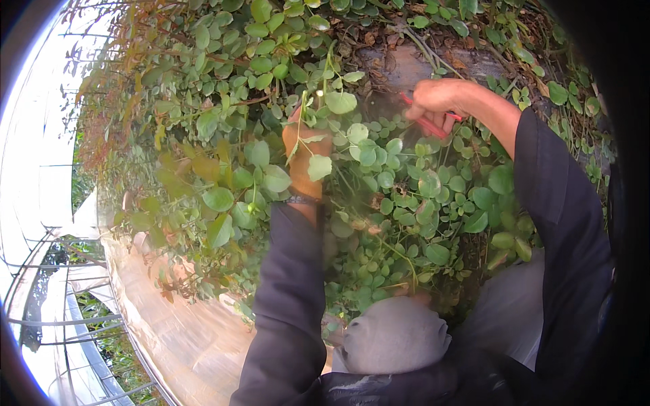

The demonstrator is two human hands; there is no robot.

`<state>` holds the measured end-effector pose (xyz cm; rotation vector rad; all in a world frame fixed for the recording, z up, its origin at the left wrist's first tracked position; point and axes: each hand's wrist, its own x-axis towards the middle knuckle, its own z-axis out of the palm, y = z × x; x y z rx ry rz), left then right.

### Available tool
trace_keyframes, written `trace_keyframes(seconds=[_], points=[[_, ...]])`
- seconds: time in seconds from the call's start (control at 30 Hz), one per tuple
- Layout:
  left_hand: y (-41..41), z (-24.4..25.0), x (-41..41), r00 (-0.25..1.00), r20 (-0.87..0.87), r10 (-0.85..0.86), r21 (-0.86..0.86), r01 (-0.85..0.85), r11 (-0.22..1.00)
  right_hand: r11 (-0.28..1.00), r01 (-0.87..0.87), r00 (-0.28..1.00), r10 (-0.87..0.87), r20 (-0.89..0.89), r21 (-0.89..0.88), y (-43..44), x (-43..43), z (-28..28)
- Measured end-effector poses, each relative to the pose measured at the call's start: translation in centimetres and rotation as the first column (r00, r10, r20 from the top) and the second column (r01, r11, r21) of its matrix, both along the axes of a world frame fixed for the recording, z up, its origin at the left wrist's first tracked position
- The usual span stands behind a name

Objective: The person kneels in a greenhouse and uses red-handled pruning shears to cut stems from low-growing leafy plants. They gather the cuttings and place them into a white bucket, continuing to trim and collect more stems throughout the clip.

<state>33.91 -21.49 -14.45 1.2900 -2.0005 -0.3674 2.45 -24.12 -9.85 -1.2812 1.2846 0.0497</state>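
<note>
My right hand (439,104) is closed around red-handled cutters, probably pruning shears (430,125), at the upper right; their blades are hidden or blurred. My left hand (304,147) reaches up among the leafy stems at the centre. Leaves cover much of it, and its fingers cannot be made out, so what it holds is unclear. A thin green stem with leaves (320,167) hangs in front of it. Rose-like foliage (391,177) fills the space between and below my hands.
A weathered wooden board (406,66) with dry brown leaves lies behind the right hand. Dense reddish and green shoots (117,101) rise at the left. Pale plastic sheeting (188,335) and a metal frame (66,322) are at the lower left. My grey-clad knee (396,335) is below.
</note>
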Motion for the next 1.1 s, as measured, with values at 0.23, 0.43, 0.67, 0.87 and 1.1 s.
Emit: trace_keyframes(seconds=[0.23, 0.43, 0.67, 0.87, 1.1], points=[[-0.8, 0.2, 0.6, 0.535, -0.845, 0.016, 0.226, 0.328, 0.917, 1.000, -0.005, 0.999, 0.005, -0.042, 0.016, -2.8, 2.6, 0.3], [0.9, 2.4, 0.1, 0.944, -0.297, 0.141, 0.159, -0.097, 0.983, 0.993, -0.084, 0.987, 0.072, -0.142, -0.084, -4.3, 5.5, 0.7], [0.0, 2.2, 0.8, 0.785, -0.616, 0.063, 0.372, 0.219, 0.902, 0.990, -0.011, 0.990, -0.009, -0.139, -0.138, -4.0, 6.5, -0.2], [-0.1, 1.8, 1.3, 0.576, -0.818, 0.013, 0.342, 0.467, 0.815, 0.971, -0.052, 0.974, -0.002, -0.225, -0.234, -3.4, 7.0, 0.0], [-2.1, -0.1, 4.1, 0.458, -0.854, 0.247, 0.482, 0.518, 0.707, 0.956, -0.254, 0.933, 0.202, -0.297, -0.148, -4.1, 4.9, 0.4]])
